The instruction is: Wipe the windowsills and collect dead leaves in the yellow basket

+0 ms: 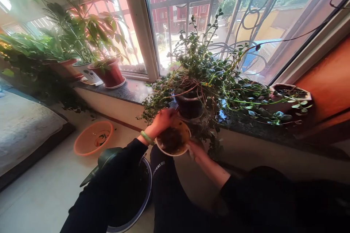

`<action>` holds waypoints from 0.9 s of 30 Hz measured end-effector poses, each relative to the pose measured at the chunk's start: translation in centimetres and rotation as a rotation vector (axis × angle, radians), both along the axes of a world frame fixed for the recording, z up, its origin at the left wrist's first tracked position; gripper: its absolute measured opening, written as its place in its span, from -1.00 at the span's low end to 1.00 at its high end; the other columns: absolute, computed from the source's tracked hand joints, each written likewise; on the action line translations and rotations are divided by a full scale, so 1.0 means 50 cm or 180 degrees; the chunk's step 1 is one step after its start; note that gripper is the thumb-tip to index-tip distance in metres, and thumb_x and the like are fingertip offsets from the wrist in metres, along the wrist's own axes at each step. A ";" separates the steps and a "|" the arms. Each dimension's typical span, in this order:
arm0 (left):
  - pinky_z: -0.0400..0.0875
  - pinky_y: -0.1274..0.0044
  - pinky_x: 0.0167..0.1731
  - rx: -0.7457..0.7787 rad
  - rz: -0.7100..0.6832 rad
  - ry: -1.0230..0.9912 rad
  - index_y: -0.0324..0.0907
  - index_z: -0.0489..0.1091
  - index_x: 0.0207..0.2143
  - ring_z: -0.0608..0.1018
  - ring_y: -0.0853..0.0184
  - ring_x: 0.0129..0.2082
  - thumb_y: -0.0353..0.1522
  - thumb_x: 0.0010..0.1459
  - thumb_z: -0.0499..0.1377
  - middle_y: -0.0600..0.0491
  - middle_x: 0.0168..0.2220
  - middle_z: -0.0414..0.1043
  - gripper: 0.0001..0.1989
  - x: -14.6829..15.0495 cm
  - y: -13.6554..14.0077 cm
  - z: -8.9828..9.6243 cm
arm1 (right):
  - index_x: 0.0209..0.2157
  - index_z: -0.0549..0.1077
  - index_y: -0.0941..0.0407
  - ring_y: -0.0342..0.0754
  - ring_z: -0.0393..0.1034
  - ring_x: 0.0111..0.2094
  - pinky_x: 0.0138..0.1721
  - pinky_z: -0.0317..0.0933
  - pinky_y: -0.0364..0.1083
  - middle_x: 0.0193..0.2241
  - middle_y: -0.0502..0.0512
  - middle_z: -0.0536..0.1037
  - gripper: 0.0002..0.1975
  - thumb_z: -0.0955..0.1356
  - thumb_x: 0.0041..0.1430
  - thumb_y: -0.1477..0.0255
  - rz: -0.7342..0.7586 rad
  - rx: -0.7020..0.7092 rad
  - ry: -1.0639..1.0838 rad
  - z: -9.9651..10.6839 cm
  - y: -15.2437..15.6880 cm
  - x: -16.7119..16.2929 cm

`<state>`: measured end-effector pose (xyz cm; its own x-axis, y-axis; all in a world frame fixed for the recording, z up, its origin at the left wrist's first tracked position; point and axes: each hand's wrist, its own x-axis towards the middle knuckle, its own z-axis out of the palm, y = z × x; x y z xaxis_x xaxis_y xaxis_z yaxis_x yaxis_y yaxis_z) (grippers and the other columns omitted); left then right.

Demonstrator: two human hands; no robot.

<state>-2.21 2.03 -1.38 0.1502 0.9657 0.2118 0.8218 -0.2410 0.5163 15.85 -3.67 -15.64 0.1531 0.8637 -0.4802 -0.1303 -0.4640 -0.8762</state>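
A round tub (171, 154) with a pale rim and dark soil inside is tilted toward me, just below the windowsill. My right hand (194, 149) grips its right side. My left hand (164, 119), below a green bangle (147, 137), reaches over the tub's far left edge; its fingertips are in shadow, so I cannot make out what they touch. Right behind the tub, a dark pot (190, 106) stands on the sill and carries a bushy trailing plant (202, 65), whose stems hang down around it.
An orange basin (82, 142) with bits of leaf rests on the floor at left. Beneath my left arm is a large blue-rimmed basin (150, 178). Along the sill stand a red pot (109, 74) and a white planter (304, 93) with soil. A bed (24, 127) is at far left.
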 end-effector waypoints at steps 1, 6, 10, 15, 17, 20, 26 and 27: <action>0.39 0.49 -0.29 -0.0042 -0.0038 -0.0011 -0.19 0.55 -0.25 0.58 0.25 -0.33 -0.41 0.20 0.13 -0.04 -0.32 0.61 -0.81 -0.001 0.003 0.002 | -0.47 0.49 0.11 -0.03 0.47 -0.51 -0.59 0.22 -0.18 -0.60 0.01 0.54 -0.83 0.49 -0.19 0.42 -0.0048 -0.0061 -0.0014 0.002 0.001 -0.001; 0.36 0.49 -0.30 -0.0231 -0.0117 0.0048 -0.18 0.54 -0.27 0.58 0.23 -0.30 -0.38 0.18 0.13 -0.05 -0.30 0.61 -0.82 -0.004 0.016 0.010 | -0.35 0.53 0.11 -0.02 0.53 -0.35 -0.45 0.32 -0.19 -0.43 0.04 0.62 -0.76 0.45 -0.18 0.49 -0.0199 -0.0170 -0.0097 0.017 0.004 -0.004; 0.32 0.48 -0.34 -0.0155 -0.0128 0.0349 -0.18 0.54 -0.30 0.57 0.22 -0.33 -0.35 0.22 0.10 -0.07 -0.35 0.59 -0.79 0.000 0.024 0.016 | -0.42 0.51 0.10 0.00 0.54 -0.34 -0.46 0.31 -0.19 -0.49 0.04 0.60 -0.82 0.45 -0.19 0.49 -0.0193 -0.0162 -0.0173 0.028 0.004 -0.004; 0.30 0.51 -0.38 -0.0307 -0.0079 0.0322 -0.20 0.51 -0.37 0.53 0.27 -0.38 -0.39 0.16 0.11 -0.02 -0.39 0.57 -0.83 0.010 0.043 0.015 | -0.48 0.48 0.09 0.01 0.54 -0.35 -0.47 0.29 -0.19 -0.55 0.02 0.58 -0.85 0.46 -0.21 0.47 -0.0208 -0.0182 -0.0146 0.034 0.002 0.001; 0.30 0.53 -0.37 -0.0255 -0.0041 0.0201 -0.19 0.49 -0.38 0.50 0.31 -0.40 -0.39 0.14 0.13 0.02 -0.42 0.54 -0.86 0.010 0.043 0.007 | -0.47 0.49 0.09 -0.01 0.53 -0.36 -0.46 0.30 -0.20 -0.53 0.01 0.59 -0.84 0.47 -0.21 0.47 -0.0203 -0.0190 -0.0106 0.037 0.000 0.004; 0.31 0.56 -0.37 -0.0191 -0.0076 -0.0234 -0.19 0.46 -0.38 0.46 0.37 -0.43 -0.39 0.16 0.11 0.09 -0.46 0.49 -0.86 0.005 0.025 -0.011 | -0.44 0.51 0.11 -0.05 0.52 -0.40 -0.49 0.29 -0.22 -0.51 0.00 0.60 -0.83 0.47 -0.20 0.49 -0.0187 -0.0132 -0.0012 0.044 -0.004 0.008; 0.41 0.49 -0.17 0.0214 0.0114 -0.0499 -0.16 0.52 -0.09 0.54 0.31 -0.24 -0.44 0.27 0.02 0.02 -0.25 0.54 -0.71 -0.004 -0.009 -0.030 | -0.49 0.46 0.11 -0.04 0.47 -0.53 -0.64 0.19 -0.20 -0.61 0.02 0.54 -0.83 0.48 -0.20 0.48 -0.0092 -0.0077 0.0142 0.051 -0.007 0.008; 0.41 0.47 -0.12 0.0267 0.0080 -0.0420 -0.15 0.52 -0.04 0.55 0.29 -0.20 -0.44 0.29 0.01 -0.01 -0.21 0.55 -0.68 -0.003 -0.008 -0.030 | -0.48 0.46 0.12 -0.05 0.47 -0.53 -0.63 0.19 -0.20 -0.62 0.02 0.54 -0.83 0.49 -0.21 0.48 -0.0056 -0.0014 0.0116 0.050 -0.007 0.008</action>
